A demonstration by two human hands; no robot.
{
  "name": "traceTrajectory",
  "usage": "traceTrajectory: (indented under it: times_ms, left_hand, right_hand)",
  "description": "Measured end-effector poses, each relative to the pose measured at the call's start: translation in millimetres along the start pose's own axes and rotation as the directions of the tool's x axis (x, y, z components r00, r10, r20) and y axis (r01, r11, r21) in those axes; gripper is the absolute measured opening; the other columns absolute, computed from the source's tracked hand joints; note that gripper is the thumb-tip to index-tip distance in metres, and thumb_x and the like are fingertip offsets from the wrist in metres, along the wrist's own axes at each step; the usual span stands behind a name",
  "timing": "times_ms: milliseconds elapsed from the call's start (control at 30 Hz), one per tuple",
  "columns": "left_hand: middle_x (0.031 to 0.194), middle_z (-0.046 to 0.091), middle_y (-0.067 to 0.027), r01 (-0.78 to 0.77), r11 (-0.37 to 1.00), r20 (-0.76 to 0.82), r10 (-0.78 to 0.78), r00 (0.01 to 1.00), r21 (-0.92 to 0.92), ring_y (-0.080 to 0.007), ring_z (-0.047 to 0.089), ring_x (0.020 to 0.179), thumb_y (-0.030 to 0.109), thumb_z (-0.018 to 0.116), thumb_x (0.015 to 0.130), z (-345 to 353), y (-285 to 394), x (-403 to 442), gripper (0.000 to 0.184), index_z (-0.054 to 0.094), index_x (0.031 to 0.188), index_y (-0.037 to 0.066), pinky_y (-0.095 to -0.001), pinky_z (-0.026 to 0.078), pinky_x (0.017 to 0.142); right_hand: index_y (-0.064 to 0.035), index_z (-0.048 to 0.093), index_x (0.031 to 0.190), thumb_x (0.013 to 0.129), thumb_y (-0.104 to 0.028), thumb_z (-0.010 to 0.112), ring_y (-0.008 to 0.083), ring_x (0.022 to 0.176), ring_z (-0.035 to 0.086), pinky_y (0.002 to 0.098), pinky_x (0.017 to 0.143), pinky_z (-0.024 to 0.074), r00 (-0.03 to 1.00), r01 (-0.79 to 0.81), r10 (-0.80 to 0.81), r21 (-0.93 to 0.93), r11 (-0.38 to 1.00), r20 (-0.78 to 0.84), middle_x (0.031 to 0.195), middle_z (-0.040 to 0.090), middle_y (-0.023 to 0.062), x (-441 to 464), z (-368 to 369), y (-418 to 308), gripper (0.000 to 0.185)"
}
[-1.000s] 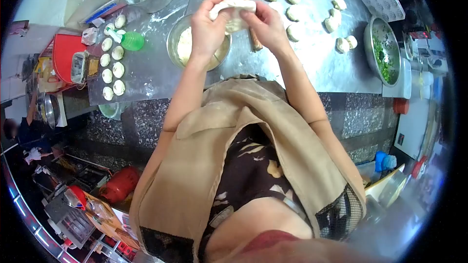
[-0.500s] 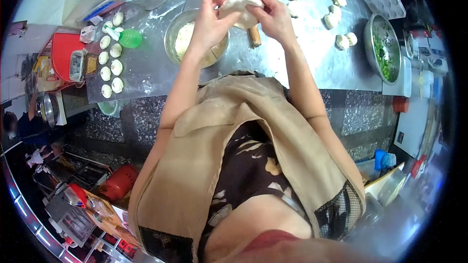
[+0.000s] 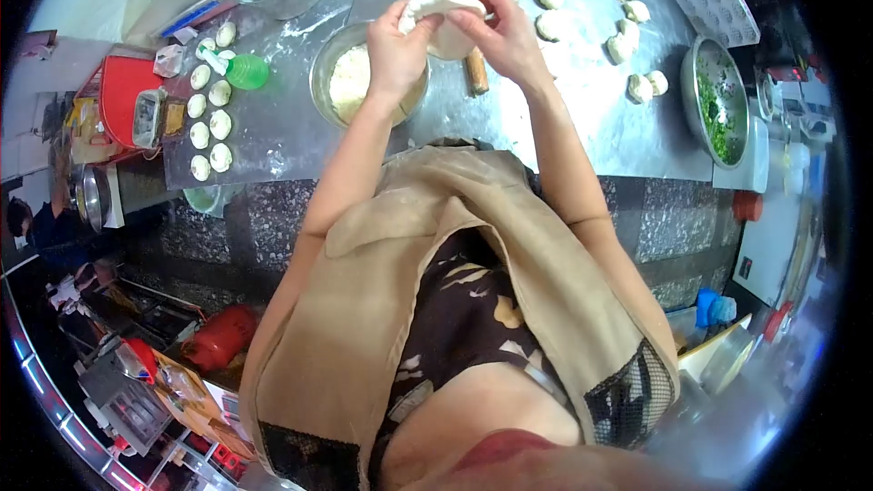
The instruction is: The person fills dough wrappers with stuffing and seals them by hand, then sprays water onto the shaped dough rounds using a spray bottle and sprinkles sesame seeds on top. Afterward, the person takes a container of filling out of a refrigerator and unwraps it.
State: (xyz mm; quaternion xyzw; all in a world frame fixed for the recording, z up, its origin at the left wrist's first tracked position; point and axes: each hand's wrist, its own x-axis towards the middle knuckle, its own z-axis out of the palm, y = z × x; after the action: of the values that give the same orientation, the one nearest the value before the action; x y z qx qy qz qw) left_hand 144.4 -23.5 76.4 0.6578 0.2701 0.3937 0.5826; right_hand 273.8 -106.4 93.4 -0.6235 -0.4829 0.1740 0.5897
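Holds the dough round [image 3: 450, 44] directly between the left grip [image 3: 397, 50] and the right grip [image 3: 511, 41], both pinching its edges, neither clearly nearer, its folded rim running crosswise. Looks pale and soft, thick along the rim, thinner below, raised over the desk [image 3: 273, 118] near the metal bowl [image 3: 320, 84] and rolling pin [image 3: 477, 77].

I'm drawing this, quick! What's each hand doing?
Bare left hand: closed, pinching one side of the thin white dough piece.
Bare right hand: closed, pinching its other side.
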Motion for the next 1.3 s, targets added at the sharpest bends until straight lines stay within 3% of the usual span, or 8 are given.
traceTrajectory:
  times_ms: [233, 567, 633, 833, 900, 1033, 1233, 1300]
  left_hand:
    - [0.094, 0.065, -0.0037, 0.099, 0.992, 0.162, -0.111, 0.981, 0.082, -0.0086, 0.059, 0.085, 0.000, 0.065, 0.078, -14, 14, -4, 0.025, 0.062, 0.103, 0.002, -0.0234, 0.049, 0.076]
    - [0.096, 0.063, -0.0057, 0.204, 0.936, -0.021, -0.219, 0.975, -0.286, -0.0107, 0.059, 0.087, -0.003, 0.062, 0.080, -11, -9, -12, 0.027, 0.060, 0.106, 0.001, -0.0238, 0.049, 0.076]
    - [0.099, 0.063, -0.0067, 0.219, 0.901, -0.083, -0.267, 0.960, -0.373, -0.0134, 0.059, 0.090, -0.003, 0.062, 0.080, -13, -9, -12, 0.031, 0.057, 0.111, -0.001, -0.0262, 0.050, 0.078]
    - [0.095, 0.064, -0.0084, 0.275, 0.733, -0.174, -0.472, 0.864, -0.622, -0.0185, 0.063, 0.085, 0.001, 0.065, 0.080, -51, -44, -35, 0.024, 0.060, 0.103, -0.001, -0.0313, 0.054, 0.076]
    - [0.097, 0.064, -0.0105, 0.238, 0.785, -0.381, -0.511, 0.770, -0.572, -0.0199, 0.063, 0.085, 0.000, 0.064, 0.080, -86, -56, -47, 0.024, 0.059, 0.104, -0.003, -0.0330, 0.055, 0.072]
    - [0.113, 0.057, -0.0166, 0.078, 0.784, -0.532, -0.487, 0.693, -0.616, -0.0290, 0.059, 0.101, 0.005, 0.056, 0.087, -166, -60, -69, 0.035, 0.047, 0.120, -0.003, -0.0422, 0.053, 0.085]
    - [0.111, 0.058, -0.0108, 0.034, 0.510, -0.357, -0.646, 0.675, -0.859, -0.0239, 0.058, 0.103, 0.008, 0.055, 0.088, -166, -99, -87, 0.032, 0.049, 0.119, 0.002, -0.0386, 0.050, 0.087]
    - [0.117, 0.056, -0.0123, -0.103, 0.419, -0.373, -0.638, 0.674, -0.902, -0.0261, 0.055, 0.109, 0.013, 0.053, 0.089, -160, -103, -87, 0.037, 0.046, 0.123, 0.001, -0.0404, 0.047, 0.092]
  right_hand:
    - [-0.0046, 0.063, 0.093, 0.078, -0.012, 0.063, 0.0233, 0.075, 0.059, 0.0311, 0.069, 0.0474, 0.925, 0.360, -0.305, -0.264, 0.895, 0.228, 0.080, 0.057, 0.0100, 6, 5, -11, 0.017]
    - [-0.0044, 0.062, 0.097, 0.078, -0.024, 0.067, 0.0180, 0.068, 0.058, 0.0309, 0.060, 0.0463, 0.977, 0.190, -0.150, -0.304, 0.934, 0.148, 0.080, 0.062, 0.0072, -2, 18, 1, 0.028]
    - [-0.0039, 0.064, 0.088, 0.078, -0.025, 0.067, 0.0214, 0.063, 0.057, 0.0312, 0.058, 0.0452, 0.985, -0.173, 0.173, 0.017, 0.985, 0.002, 0.074, 0.062, 0.0104, -12, 34, 9, 0.024]
    - [-0.0031, 0.062, 0.096, 0.078, -0.023, 0.066, 0.0255, 0.063, 0.060, 0.0339, 0.060, 0.0471, 0.938, -0.127, 0.178, -0.184, 0.975, 0.297, 0.074, 0.062, 0.0149, -25, 76, 28, 0.027]
    - [-0.0035, 0.060, 0.102, 0.076, -0.018, 0.068, 0.0233, 0.065, 0.062, 0.0314, 0.060, 0.0486, 0.864, -0.368, 0.256, 0.196, 0.909, 0.434, 0.079, 0.065, 0.0122, -24, 97, 40, 0.031]
    - [-0.0082, 0.061, 0.105, 0.082, -0.012, 0.056, 0.0230, 0.083, 0.062, 0.0338, 0.068, 0.0518, 0.856, 0.381, -0.101, -0.485, 0.787, 0.508, 0.091, 0.061, 0.0101, -11, 108, 78, 0.024]
    - [-0.0096, 0.065, 0.084, 0.082, -0.013, 0.051, 0.0256, 0.088, 0.061, 0.0361, 0.070, 0.0530, 0.275, 0.784, -0.033, -0.204, 0.586, 0.961, 0.095, 0.058, 0.0092, -11, 138, 109, 0.015]
    - [-0.0084, 0.063, 0.077, 0.082, -0.016, 0.054, 0.0254, 0.080, 0.062, 0.0376, 0.066, 0.0524, 0.331, 0.768, -0.123, -0.191, 0.611, 0.936, 0.087, 0.060, 0.0104, -4, 142, 112, 0.013]
